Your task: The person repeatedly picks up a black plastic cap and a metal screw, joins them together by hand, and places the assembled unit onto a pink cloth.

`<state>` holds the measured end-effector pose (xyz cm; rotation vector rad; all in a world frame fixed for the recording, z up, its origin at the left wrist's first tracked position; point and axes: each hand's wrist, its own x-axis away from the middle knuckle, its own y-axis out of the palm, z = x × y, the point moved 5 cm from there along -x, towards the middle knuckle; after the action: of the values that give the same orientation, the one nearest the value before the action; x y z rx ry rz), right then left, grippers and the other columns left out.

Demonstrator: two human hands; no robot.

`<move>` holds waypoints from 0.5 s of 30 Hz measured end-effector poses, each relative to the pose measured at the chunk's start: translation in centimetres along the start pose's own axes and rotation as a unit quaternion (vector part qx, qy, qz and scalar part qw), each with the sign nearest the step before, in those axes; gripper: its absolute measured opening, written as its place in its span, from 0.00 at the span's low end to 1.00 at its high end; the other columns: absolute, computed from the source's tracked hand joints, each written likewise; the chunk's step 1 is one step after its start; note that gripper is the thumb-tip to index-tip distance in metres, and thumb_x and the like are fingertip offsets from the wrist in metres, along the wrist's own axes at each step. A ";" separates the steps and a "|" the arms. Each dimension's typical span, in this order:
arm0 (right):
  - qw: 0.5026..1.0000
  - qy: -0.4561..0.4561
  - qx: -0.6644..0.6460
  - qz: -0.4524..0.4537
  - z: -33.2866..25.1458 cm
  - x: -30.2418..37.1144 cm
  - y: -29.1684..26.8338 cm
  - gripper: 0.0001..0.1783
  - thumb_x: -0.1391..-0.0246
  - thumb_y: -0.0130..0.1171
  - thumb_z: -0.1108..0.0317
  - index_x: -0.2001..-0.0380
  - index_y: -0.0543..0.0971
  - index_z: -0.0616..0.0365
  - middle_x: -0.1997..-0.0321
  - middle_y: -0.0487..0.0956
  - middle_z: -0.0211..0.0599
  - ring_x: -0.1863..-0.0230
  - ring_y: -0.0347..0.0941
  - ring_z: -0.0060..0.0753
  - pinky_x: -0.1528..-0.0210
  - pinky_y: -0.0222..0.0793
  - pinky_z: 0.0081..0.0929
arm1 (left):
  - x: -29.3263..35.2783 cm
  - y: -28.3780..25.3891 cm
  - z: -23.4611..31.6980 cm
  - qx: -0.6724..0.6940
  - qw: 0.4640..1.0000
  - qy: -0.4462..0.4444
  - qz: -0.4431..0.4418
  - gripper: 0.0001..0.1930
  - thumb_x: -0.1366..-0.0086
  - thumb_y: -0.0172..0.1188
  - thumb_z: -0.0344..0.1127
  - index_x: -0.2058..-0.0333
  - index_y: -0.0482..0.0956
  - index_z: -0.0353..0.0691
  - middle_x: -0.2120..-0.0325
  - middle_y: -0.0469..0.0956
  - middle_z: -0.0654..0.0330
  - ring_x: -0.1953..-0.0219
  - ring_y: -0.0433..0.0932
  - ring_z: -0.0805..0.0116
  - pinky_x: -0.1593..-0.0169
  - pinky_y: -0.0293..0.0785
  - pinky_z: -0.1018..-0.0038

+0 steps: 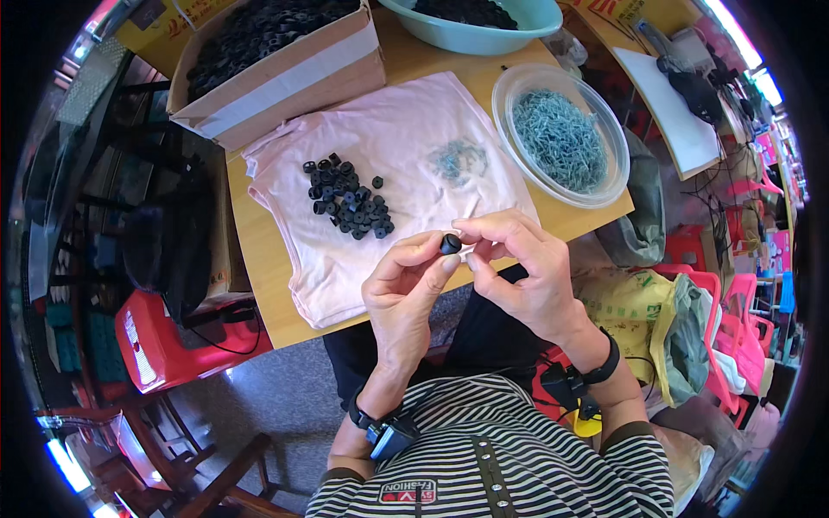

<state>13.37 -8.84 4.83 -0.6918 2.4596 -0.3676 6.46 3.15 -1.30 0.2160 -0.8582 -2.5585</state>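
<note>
From my end the room spreads wide and curved around the seated person. The grey speckled floor (294, 388) shows at lower left, beside a dark wooden chair (233, 475). Along the right side I see a second surface with a white panel (669, 108), then pink plastic chairs (743, 324) and a yellow bag (635, 302). To the left of the work stands a red plastic object (164, 345).

The wooden table (275, 304) fills the middle, mostly covered by a rumpled pale pink cloth (319, 285). A cardboard box (302, 105) full of black pieces sits at its far left; a pale green basin (492, 41) with more is at the far edge. The clear tub (505, 121) on the right holds a bluish-green tangle of small bits.

I have both hands above the near edge of the cloth. The left hand (410, 281) pinches a black cylinder (450, 244) between thumb and forefinger. The right hand (522, 268) curls in just beside it; whether its fingertips grip anything, I cannot tell. On the cloth lie a black pile (345, 200) and a thin bluish scatter (458, 161).
</note>
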 end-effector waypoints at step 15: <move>0.996 -0.009 0.017 -0.088 -0.4 -0.3 -0.9 0.14 0.54 0.61 0.82 0.61 0.78 0.62 0.68 0.77 0.39 0.69 0.76 0.33 0.68 0.72 0.25 | 0.0 -0.3 0.2 -0.055 0.996 -0.014 -0.065 0.12 0.42 0.60 0.16 0.58 0.79 0.31 0.56 0.76 0.54 0.54 0.76 0.71 0.49 0.73 0.76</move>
<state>13.75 -9.41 5.64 -0.8966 2.3767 -0.4661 6.31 3.48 -1.38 0.2106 -0.7330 -2.7261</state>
